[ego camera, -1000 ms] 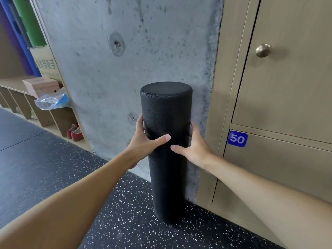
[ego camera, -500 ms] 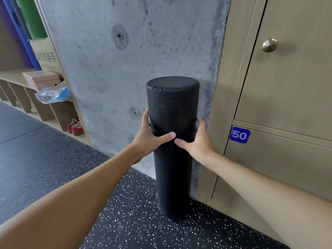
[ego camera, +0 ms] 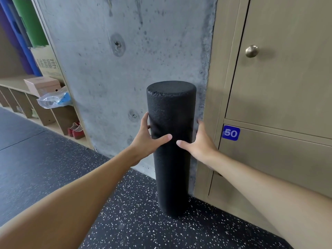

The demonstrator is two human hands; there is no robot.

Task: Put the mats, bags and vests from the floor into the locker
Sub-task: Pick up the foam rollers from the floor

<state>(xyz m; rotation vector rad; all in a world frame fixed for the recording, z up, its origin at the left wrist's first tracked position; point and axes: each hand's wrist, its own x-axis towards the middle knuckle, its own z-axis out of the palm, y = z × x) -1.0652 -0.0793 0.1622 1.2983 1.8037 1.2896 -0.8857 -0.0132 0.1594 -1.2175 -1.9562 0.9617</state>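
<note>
A black foam roller (ego camera: 171, 168) stands upright on the speckled floor against the concrete pillar. My left hand (ego camera: 146, 141) grips its left side at mid height, thumb across the front. My right hand (ego camera: 198, 144) grips its right side at the same height, thumb pointing left. The fingers of both hands wrap behind the roller and are partly hidden. Wooden lockers (ego camera: 280, 72) stand just to the right, doors shut, one with a round metal knob (ego camera: 251, 50).
A blue tag reading 50 (ego camera: 230, 133) marks the lower locker door. At left, a low wooden shelf (ego camera: 14, 83) holds a cardboard box (ego camera: 42, 85) and a plastic bag (ego camera: 53, 99). Red shoes (ego camera: 76, 130) sit in a cubby; rolled mats (ego camera: 27, 24) lean above.
The roller, held in both hands, has shifted right toward the lockers; the hands keep the same grip.
</note>
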